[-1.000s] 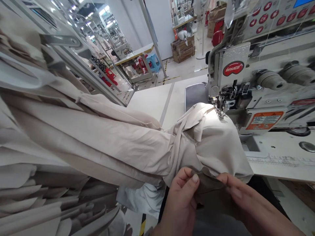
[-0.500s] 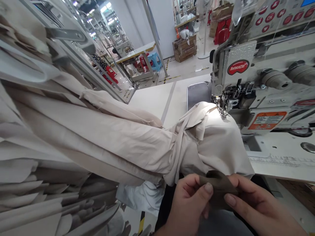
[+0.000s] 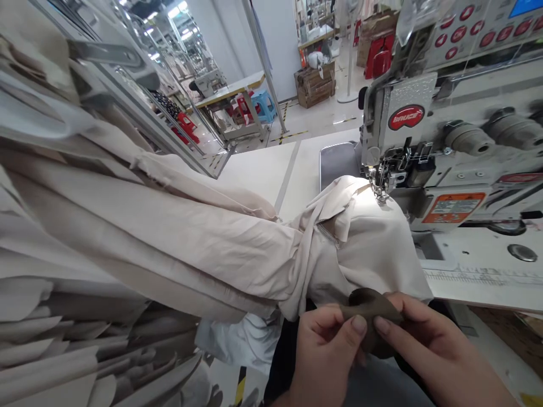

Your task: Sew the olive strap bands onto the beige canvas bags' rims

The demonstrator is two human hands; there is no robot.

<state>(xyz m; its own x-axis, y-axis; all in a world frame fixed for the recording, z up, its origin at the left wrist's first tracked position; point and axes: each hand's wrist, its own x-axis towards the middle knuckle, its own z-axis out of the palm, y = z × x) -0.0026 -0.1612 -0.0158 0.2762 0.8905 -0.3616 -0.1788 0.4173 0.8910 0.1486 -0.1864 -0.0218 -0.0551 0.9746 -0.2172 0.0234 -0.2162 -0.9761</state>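
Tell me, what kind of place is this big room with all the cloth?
This looks like a clothing factory's sewing workshop. An industrial sewing machine has a beige garment under its needle, and another sewing station stands farther back.

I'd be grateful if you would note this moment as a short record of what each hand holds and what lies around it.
Left hand: pinches the brown fabric piece
Right hand: pinches the same piece from the other side
Nearby: beige garment with a zipper, its cloth bunched at the sewing machine under the presser foot
Beyond: white table, blue stool
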